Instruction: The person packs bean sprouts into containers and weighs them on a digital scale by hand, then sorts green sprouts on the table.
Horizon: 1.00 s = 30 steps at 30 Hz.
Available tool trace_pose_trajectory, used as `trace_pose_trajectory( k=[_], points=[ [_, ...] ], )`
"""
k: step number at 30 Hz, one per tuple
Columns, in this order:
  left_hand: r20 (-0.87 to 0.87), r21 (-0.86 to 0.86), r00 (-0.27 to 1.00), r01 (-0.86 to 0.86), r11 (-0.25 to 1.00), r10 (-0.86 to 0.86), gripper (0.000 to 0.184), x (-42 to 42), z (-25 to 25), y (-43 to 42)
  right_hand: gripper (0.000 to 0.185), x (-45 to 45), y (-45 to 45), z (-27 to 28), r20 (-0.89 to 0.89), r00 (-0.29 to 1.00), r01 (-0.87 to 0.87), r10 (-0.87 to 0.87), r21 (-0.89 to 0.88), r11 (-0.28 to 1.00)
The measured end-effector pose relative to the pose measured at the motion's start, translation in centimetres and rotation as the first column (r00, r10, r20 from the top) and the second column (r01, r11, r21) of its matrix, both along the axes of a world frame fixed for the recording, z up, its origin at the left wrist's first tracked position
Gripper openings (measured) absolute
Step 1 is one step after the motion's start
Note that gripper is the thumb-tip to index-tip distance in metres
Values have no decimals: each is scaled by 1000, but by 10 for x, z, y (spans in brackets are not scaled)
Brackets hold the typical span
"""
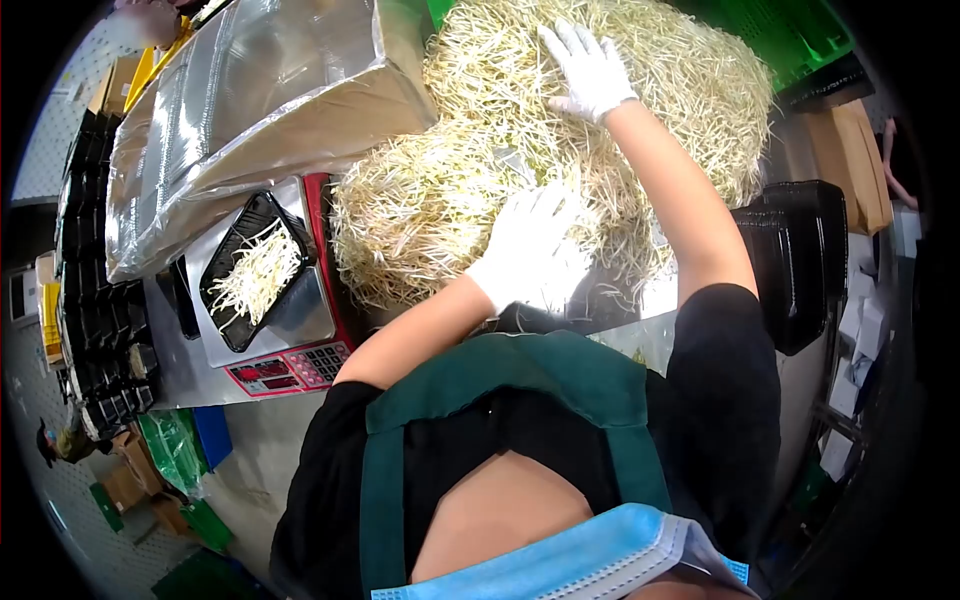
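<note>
A large heap of bean sprouts (680,100) covers the middle and back of the metal table. My right hand (587,72), in a white glove, lies on top of the heap with its fingers spread. Lower down, my left hand (527,248), also gloved in white, rests against the near edge of the sprouts; its fingertips blend into the bright strands, so its grip is unclear. To the left, a black tray (222,262) holding some sprouts (262,275) sits on a red scale (318,362) with a metal plate.
Plastic-wrapped box (270,90) at the back left. Stacked black trays (95,260) line the far left, and more black trays (795,260) stand at the right. A green crate (770,35) is behind the heap. Parts of other people show at the edges.
</note>
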<state>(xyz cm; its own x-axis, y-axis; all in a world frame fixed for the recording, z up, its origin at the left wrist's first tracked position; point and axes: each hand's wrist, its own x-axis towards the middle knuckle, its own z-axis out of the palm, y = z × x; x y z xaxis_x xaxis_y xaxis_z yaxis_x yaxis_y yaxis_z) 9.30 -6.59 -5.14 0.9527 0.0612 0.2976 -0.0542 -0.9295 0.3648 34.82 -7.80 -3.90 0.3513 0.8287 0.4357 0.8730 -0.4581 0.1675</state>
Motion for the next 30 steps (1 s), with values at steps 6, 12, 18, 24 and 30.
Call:
trace_pose_trajectory(
  k=[6,12,18,24,30],
  points=[
    [156,-441,985,6,898,70,37,-101,22,46,84,9,9,27,-123,961,137,-246,-559,818],
    [30,-739,958,-172,651,286,27,-128,17,33,66,28,18,-5,119,991,-45,67,-179,983],
    [-1,-637,974,-175,750,226,25,-128,29,36,42,34,-31,22,-127,968,-218,216,-1,976],
    [-71,-627,986,-164,762,153,24,-97,33,40,47,-39,-101,39,-672,728,-153,137,35,988],
    [-44,-222,998,-46,974,38,83,35,-11,29,73,-46,-110,-32,-698,705,-45,123,129,991]
  ],
)
